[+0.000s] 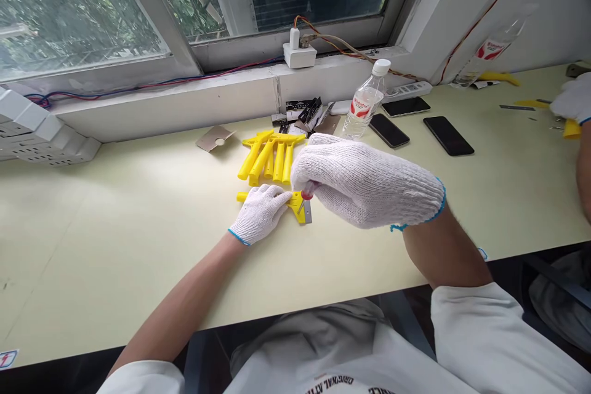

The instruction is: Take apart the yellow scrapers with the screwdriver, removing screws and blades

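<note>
Head view: holds a yellow scraper [296,203] flat on the desk [138,228], near the front of the body, with the gloved left hand [261,212], fingers closed over its handle, just beside its head and grey blade [308,212]; pinches the reddish handle of a screwdriver [306,194] between the fingers of the gloved right hand [360,178], with its shaft slanting down to the scraper's head, contact too small to tell. Beyond, shows heaped yellow handles [268,157], cardboard [215,138], a water bottle [362,108] and three phones [447,135]; at far right, another person's gloved hand [572,97]
</note>
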### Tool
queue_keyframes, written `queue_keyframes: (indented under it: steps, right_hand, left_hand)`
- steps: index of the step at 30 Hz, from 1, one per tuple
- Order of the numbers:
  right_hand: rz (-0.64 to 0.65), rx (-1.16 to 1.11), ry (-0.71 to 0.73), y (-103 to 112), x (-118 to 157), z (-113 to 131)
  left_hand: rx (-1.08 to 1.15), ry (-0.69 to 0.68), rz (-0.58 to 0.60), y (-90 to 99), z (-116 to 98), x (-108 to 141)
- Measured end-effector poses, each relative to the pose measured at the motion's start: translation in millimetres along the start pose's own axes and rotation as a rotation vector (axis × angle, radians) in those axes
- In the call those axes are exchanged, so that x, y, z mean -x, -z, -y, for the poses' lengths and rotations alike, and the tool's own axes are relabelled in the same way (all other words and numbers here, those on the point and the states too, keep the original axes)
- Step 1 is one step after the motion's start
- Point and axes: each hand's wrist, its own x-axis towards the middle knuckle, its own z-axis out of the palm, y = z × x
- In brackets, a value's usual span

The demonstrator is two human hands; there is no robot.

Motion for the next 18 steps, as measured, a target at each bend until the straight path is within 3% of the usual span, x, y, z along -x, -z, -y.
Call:
queue_keyframes:
  steps: [2, 6, 8, 13, 15, 18]
  right_hand:
    - [-0.037, 0.091, -0.041, -4, 0, 2]
    - [-0.084, 0.415, -0.311, -8, 0, 6]
    - [-0.032, 0.406, -0.261, -5, 1, 6]
    - [0.097, 0.076, 0.019, 5, 7, -1]
    - [0.076, 0.053, 0.011, 4, 7, -1]
    - [-0.065, 0.107, -0.175, -1, 7, 0]
  left_hand:
    - [0.002, 0.013, -0.012, -1.0, 1, 0]
    - [0.015, 0.012, 0.004, -0.5, 1, 0]
    - [0.02, 0.012, 0.013, 0.9, 0, 0]
    - [0.042, 0.015, 0.003, 2.6, -1, 0]
    - [0.041, 0.021, 0.0, 2.3, -1, 0]
    - [0.022, 0.021, 0.014, 2.0, -1, 0]
